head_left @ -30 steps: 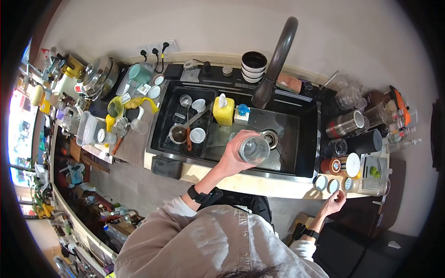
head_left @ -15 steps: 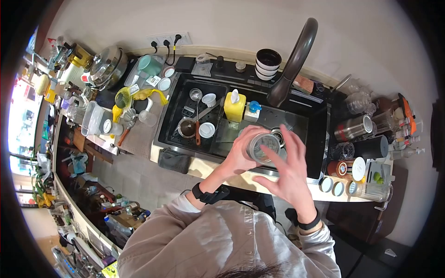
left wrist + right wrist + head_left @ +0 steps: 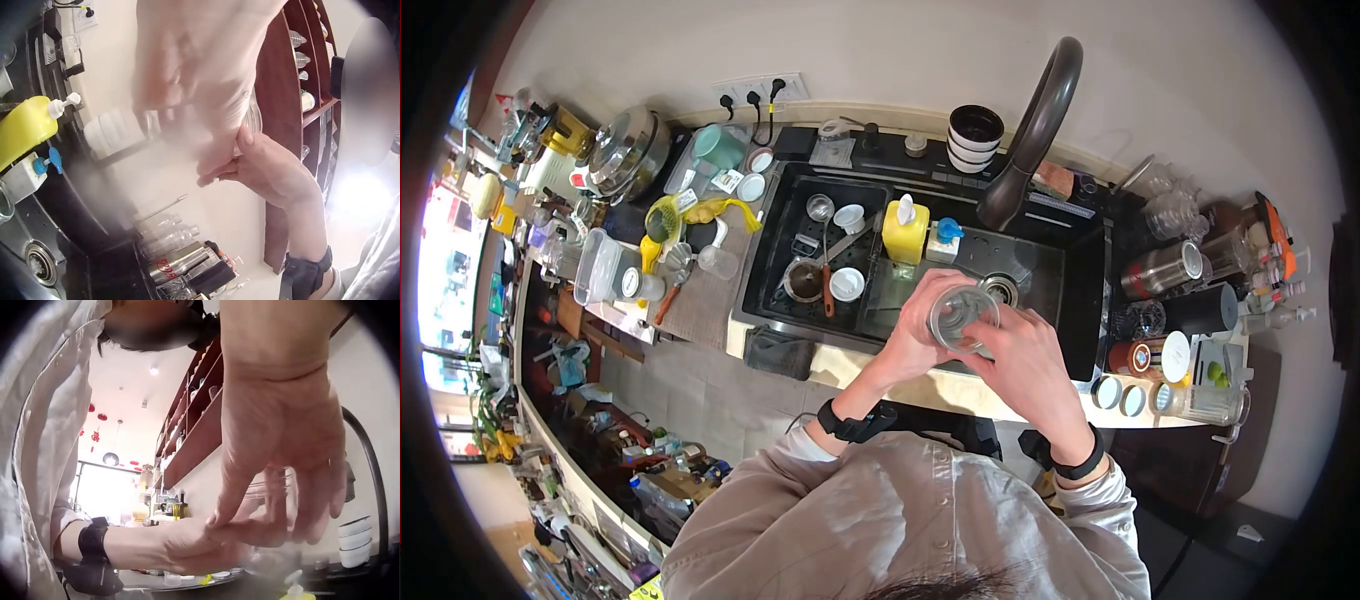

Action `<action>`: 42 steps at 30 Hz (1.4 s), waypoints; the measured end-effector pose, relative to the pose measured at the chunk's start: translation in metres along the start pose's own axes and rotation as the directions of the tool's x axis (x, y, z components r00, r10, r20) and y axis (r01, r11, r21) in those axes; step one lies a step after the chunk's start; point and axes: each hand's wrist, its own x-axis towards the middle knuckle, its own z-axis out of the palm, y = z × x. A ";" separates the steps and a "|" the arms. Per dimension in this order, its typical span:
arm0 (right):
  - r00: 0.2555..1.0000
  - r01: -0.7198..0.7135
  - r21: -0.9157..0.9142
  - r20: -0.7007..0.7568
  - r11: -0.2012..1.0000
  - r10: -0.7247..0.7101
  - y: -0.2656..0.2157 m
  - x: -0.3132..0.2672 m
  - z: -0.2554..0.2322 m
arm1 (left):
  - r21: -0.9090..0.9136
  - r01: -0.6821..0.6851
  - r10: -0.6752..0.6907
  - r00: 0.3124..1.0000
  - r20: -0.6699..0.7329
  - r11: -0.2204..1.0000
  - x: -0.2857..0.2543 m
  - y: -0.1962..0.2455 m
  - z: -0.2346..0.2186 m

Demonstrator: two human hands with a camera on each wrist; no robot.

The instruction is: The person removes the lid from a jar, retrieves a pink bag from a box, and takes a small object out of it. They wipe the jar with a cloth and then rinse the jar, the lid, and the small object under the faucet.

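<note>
A clear, open-topped jar [image 3: 962, 318] is held above the front edge of the sink. My left hand [image 3: 913, 335] grips it from the left, fingers curled round its side. On the right, my right hand [image 3: 1028, 365] has its fingertips at the rim, some of them over the mouth. In the right wrist view the threaded rim [image 3: 269, 484] shows behind the fingers of my right hand [image 3: 281, 456]; whether these pinch the rim or only touch it, I cannot tell. The left wrist view shows my right hand [image 3: 278, 169] close against my left hand [image 3: 194, 106].
Beyond the hands are a yellow pump bottle [image 3: 905, 232], a blue-topped white bottle [image 3: 943, 240] and the faucet [image 3: 1040, 130]. Several bowls [image 3: 974, 138] are stacked behind the sink [image 3: 1090, 300]. Lids [image 3: 1133, 401], jars and bottles line the right counter; utensils lie in the left basin.
My right hand has come from the lids on the right counter to the jar, and its spread fingers have closed in on the rim. The head view has shifted a little.
</note>
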 end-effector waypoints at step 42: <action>0.892 -0.223 0.566 0.447 -0.794 0.068 0.054 -0.025 0.116 | -0.041 0.165 -0.170 0.961 -0.220 0.985 -0.008 0.016 0.014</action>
